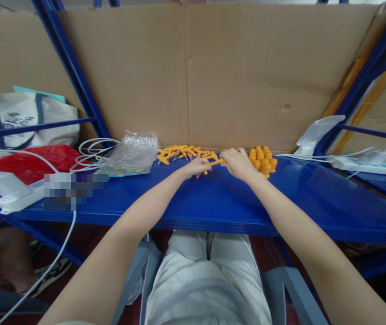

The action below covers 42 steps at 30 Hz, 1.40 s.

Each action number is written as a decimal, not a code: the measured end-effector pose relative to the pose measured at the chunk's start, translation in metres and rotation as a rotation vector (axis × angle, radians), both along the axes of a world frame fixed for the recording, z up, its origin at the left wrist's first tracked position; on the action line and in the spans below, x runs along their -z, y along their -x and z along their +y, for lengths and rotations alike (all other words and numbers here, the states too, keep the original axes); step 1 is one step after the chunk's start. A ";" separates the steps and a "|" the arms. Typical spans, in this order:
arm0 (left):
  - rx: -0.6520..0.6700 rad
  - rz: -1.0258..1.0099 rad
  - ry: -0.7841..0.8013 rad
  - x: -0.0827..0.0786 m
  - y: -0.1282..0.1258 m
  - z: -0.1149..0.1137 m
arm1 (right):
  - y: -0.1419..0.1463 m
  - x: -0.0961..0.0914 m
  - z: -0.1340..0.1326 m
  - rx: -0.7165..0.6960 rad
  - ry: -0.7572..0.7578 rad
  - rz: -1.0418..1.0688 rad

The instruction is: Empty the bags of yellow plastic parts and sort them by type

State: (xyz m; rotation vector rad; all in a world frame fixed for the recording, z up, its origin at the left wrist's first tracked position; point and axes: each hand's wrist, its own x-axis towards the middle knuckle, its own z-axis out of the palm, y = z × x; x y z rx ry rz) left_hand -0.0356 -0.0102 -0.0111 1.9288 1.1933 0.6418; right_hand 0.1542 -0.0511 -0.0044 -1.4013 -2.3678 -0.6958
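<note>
Both my hands meet at the back of a blue metal shelf [213,198]. My left hand [198,167] is closed, its fingers pinching a small orange plastic piece [214,163]. My right hand [237,163] is closed on the other end of the same piece. Left of my hands lies a loose row of flat orange plastic parts [182,152]. Right of my right hand sits a stacked cluster of chunky orange parts [264,160], touching the hand's far side.
A cardboard sheet [213,67] backs the shelf. Clear plastic bags [132,155], coiled white cables [91,151], a red bag [27,162], a white tote [27,119] and a charger [6,189] lie left. A white power strip [369,163] lies right. Blue rack posts flank both sides.
</note>
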 end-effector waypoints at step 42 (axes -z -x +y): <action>-0.190 -0.131 0.203 -0.003 0.004 0.003 | -0.064 -0.010 0.011 0.440 0.425 0.174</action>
